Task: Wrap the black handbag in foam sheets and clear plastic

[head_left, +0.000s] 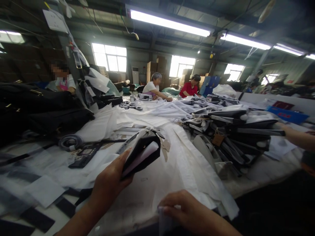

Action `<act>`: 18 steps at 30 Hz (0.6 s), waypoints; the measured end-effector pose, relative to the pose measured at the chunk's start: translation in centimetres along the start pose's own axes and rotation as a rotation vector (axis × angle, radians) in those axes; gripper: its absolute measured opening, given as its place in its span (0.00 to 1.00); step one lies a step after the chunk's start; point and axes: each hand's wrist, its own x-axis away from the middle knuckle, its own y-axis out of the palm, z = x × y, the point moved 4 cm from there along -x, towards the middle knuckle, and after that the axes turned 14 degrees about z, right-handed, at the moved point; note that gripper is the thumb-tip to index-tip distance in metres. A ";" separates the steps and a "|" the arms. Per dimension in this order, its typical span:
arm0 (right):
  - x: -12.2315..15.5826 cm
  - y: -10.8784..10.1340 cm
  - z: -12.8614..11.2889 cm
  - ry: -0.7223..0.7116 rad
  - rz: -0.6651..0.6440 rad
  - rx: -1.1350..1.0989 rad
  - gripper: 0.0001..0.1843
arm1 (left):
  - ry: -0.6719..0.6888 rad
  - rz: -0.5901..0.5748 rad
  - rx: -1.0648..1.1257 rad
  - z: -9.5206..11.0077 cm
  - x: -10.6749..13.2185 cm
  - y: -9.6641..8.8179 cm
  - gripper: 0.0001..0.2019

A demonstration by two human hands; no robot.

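My left hand [110, 178] is closed around one side of a small dark bag [151, 144] tilted up over the table. White filling [142, 157] shows in the bag's gap, and thin ties or straps lie at its top. Low at the table's front edge, my right hand [187, 206] has its fingers pinched on a translucent plastic piece [164, 221], which hangs downward; its full shape is hidden. Under the bag lies a large white sheet [152, 183] covering the work surface. Left of my left hand sits a dark rectangular item [86, 155] beside a roll of tape [70, 142].
At right, a pile of dark bags [233, 137] stands by a co-worker's arm [295, 136]. White sheets [169, 109] spread across the table's middle. Black bags [36, 105] are heaped at left. A blue box [287, 114] is far right; several people work behind.
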 end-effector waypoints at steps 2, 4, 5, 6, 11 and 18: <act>0.0 1.1 0.4 -0.031 0.016 0.038 0.11 | -0.012 -0.005 0.004 -0.2 0.0 0.0 0.38; -0.5 1.7 2.3 -0.010 0.215 0.229 0.13 | -0.017 -0.005 0.010 -0.2 0.1 0.0 0.38; -0.8 2.1 3.5 0.030 0.291 0.349 0.15 | -0.017 -0.002 0.013 -0.2 0.1 0.0 0.38; -1.0 2.8 4.7 0.082 0.319 0.461 0.20 | -0.014 0.004 0.015 -0.2 0.2 0.1 0.38; -2.4 6.9 6.2 0.024 -0.032 0.563 0.47 | 0.012 0.002 0.039 -0.3 0.5 0.3 0.40; -6.9 5.9 4.0 -0.330 -0.051 0.451 0.25 | 0.156 0.037 0.044 0.5 1.1 0.7 0.38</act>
